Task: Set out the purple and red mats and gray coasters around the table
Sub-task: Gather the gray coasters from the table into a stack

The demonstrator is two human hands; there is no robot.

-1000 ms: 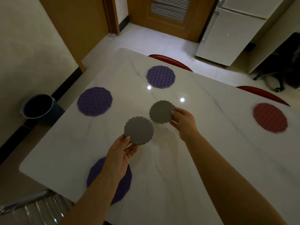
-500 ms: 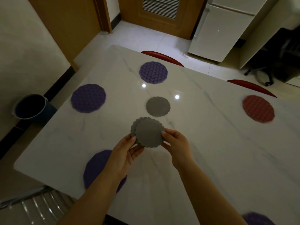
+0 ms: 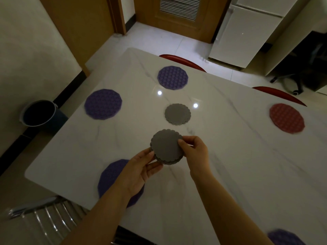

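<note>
The left forearm (image 3: 113, 206) hides much of the near purple mat (image 3: 109, 175).

White marble-look table (image 3: 230, 156) fills centre. Dark round bucket (image 3: 39, 113) on floor, 9 o'clock. White fridge (image 3: 247, 32), 1 o'clock. Two red chair backs (image 3: 182, 61) along far edge. Louvred wooden door (image 3: 178, 13), 12 o'clock.

held coasters (image 3: 166, 147): small gray scalloped stack, pinched at both edges, lifted off the table
lone coaster (image 3: 177, 114): flat, just beyond the grip
purple mats: two further out left (image 3: 103, 104) (image 3: 172, 77), one under the left wrist (image 3: 113, 175), one near right (image 3: 284, 237)
red mat (image 3: 286, 118): far right
</note>
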